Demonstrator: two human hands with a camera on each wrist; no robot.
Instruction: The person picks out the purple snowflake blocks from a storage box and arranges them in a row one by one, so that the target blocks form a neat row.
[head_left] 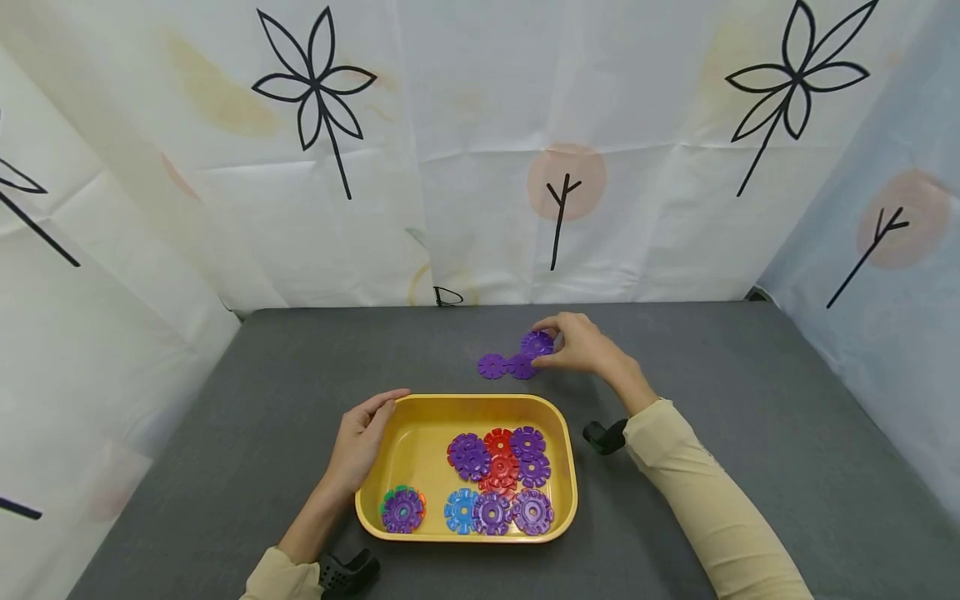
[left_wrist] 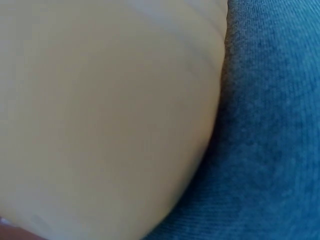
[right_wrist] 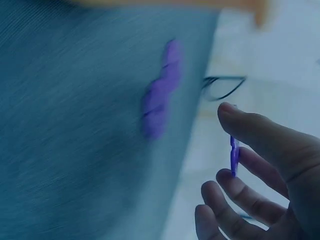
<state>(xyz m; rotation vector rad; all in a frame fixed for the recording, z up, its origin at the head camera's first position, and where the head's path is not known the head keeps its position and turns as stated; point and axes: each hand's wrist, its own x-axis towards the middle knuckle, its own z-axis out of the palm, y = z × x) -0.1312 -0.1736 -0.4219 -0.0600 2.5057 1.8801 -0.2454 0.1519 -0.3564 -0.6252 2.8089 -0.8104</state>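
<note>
Beyond the tray, my right hand (head_left: 576, 343) pinches a purple notched plastic disc (head_left: 536, 342) between thumb and fingers. The right wrist view shows this disc (right_wrist: 234, 156) edge-on, raised off the table. Two more purple discs (head_left: 492, 366) lie side by side on the table just below it, partly overlapping. My left hand (head_left: 358, 442) rests against the upper left side of a yellow tray (head_left: 420, 417), its fingers fairly straight along the rim. Inside the tray are several purple discs (head_left: 532, 511), red discs (head_left: 500, 467) and a blue disc (head_left: 460, 510).
A dark grey table (head_left: 675, 350) carries the tray. White printed cloth (head_left: 480, 208) hangs behind and at both sides. At the tray's lower left, a purple disc (head_left: 402, 510) covers green and orange ones. The left wrist view holds mostly a blurred sleeve (left_wrist: 100, 110).
</note>
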